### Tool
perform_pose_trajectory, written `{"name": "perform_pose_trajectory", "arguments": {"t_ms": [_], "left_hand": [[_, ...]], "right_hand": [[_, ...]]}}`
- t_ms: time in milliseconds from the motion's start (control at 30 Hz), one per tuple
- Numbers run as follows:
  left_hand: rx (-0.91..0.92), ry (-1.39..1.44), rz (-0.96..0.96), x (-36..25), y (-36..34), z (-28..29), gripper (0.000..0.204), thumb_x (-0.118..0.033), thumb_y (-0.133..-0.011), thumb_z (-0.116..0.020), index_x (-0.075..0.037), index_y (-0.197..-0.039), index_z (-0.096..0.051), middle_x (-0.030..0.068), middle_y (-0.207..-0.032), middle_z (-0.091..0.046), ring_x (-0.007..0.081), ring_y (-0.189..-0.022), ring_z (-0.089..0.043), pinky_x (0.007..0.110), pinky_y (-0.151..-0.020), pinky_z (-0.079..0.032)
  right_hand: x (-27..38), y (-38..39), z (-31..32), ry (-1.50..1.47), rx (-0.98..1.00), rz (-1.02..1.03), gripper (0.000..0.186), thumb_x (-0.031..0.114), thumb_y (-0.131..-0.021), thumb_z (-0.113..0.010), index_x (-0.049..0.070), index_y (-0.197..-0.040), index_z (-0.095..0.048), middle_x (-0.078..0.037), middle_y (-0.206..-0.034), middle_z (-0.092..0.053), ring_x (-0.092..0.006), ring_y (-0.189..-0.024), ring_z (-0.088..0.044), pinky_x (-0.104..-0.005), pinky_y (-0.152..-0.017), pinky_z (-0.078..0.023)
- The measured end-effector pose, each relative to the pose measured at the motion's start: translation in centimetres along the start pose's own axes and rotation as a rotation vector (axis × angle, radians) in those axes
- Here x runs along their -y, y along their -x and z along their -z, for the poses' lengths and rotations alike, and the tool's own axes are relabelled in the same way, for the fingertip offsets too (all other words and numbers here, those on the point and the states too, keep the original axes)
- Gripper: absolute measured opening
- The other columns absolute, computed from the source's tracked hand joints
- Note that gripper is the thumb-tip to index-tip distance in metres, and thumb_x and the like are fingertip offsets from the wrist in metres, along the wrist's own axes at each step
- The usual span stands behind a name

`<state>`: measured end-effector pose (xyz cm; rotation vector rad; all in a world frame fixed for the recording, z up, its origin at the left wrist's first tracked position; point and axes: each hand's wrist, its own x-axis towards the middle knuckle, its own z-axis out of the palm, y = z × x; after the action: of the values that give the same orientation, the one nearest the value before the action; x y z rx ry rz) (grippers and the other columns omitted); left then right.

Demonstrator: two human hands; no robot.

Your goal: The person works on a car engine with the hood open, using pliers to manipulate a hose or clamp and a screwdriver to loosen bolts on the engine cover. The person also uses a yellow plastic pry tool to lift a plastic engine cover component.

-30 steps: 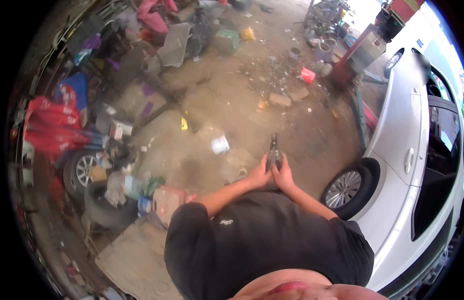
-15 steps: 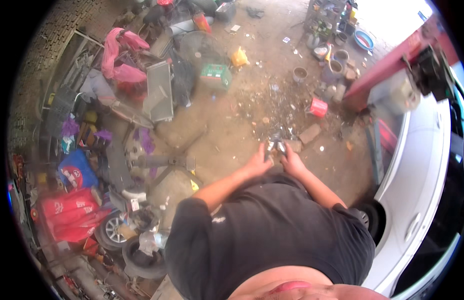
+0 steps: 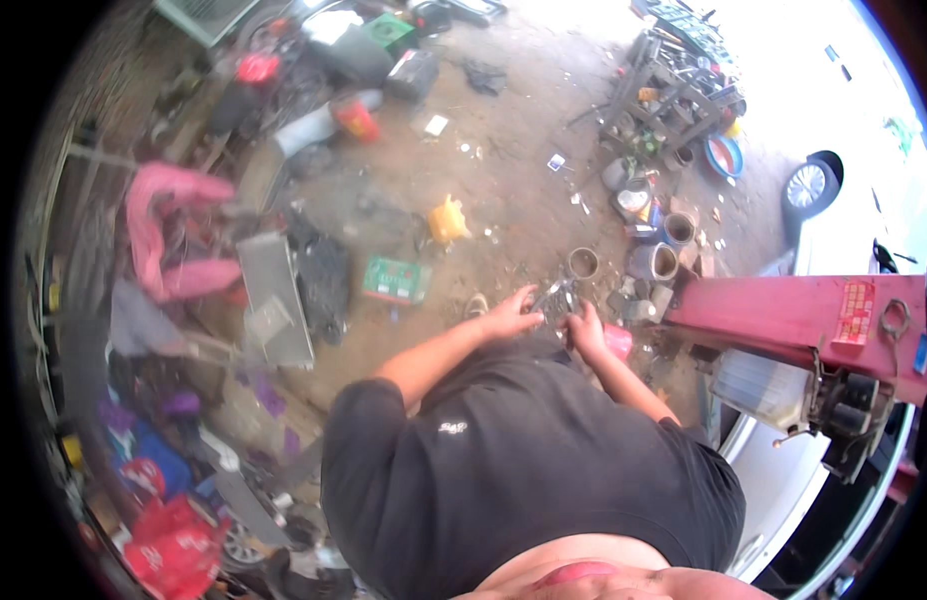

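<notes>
My left hand (image 3: 513,314) and my right hand (image 3: 585,330) are out in front of my dark shirt, both closed around a dark and silver metal tool (image 3: 555,298). It looks like a plier-type tool; its exact shape is blurred. The left fingers are partly curled at its left side, the right fingers grip its right side. Just beyond the tool is a round pot (image 3: 583,263) on the dirty floor. A pink-red container (image 3: 617,342) lies partly behind my right hand.
At right a red metal post (image 3: 743,310) with attached machinery (image 3: 848,410) stands by a white car (image 3: 768,465). Pots (image 3: 663,262) and a cluttered rack (image 3: 663,95) line the upper right. A green box (image 3: 393,280), yellow bag (image 3: 448,219), metal panel (image 3: 278,295) and heaped scrap fill the left.
I have moved forward and turned, bringing the red post and pots nearer. My hands have moved slightly apart, and the tool between them appears more spread.
</notes>
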<state>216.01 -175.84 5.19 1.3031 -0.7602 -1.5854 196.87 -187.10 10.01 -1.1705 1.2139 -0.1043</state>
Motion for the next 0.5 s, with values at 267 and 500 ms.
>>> {"name": "perform_pose_trajectory", "arguments": {"t_ms": [267, 500], "left_hand": [[0.251, -0.166, -0.003, -18.8, -23.7, 12.5, 0.079, -0.007, -0.089, -0.066, -0.005, -0.155, -0.022, 0.0106, -0.120, -0.059, 0.0155, -0.109, -0.057, 0.031, -0.095, -0.048], [-0.065, -0.084, 0.077, -30.9, -42.2, 28.8, 0.073, 0.000, -0.088, -0.062, -0.008, -0.153, -0.028, 0.0090, -0.116, -0.060, 0.0141, -0.100, -0.060, 0.031, -0.085, -0.052]], "right_hand": [[18.4, -19.1, 4.3, -0.171, -0.176, 0.120, 0.070, 0.005, -0.097, -0.049, 0.005, -0.156, -0.011, -0.010, -0.087, -0.068, -0.0110, -0.049, -0.055, -0.0268, -0.044, -0.045], [37.3, -46.1, 4.3, 0.364, 0.008, 0.322, 0.072, 0.018, -0.094, -0.054, -0.002, -0.153, -0.018, -0.027, -0.089, -0.067, -0.0406, -0.077, -0.066, -0.0474, -0.074, -0.052]]}}
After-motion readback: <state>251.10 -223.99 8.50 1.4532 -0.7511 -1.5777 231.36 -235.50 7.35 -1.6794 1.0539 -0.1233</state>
